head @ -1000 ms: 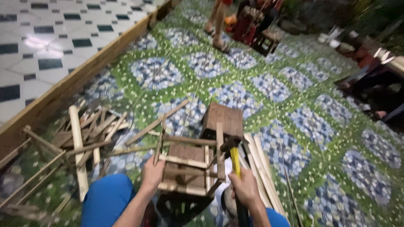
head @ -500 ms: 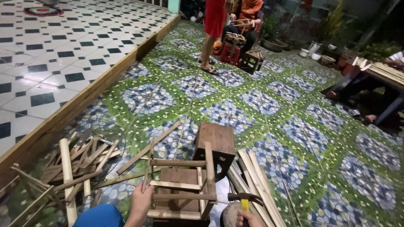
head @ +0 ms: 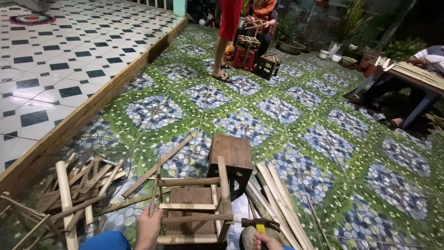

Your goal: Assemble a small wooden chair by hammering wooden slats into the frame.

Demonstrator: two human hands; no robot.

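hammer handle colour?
Yellow, on the hammer in the right hand; head view.

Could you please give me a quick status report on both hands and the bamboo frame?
Left hand grips bamboo frame. Right hand holds hammer. Frame sits on wooden stool; loose bamboo sticks alongside.

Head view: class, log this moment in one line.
left hand grips pale bamboo frame | right hand holds yellow-handled hammer | brown wooden stool behind
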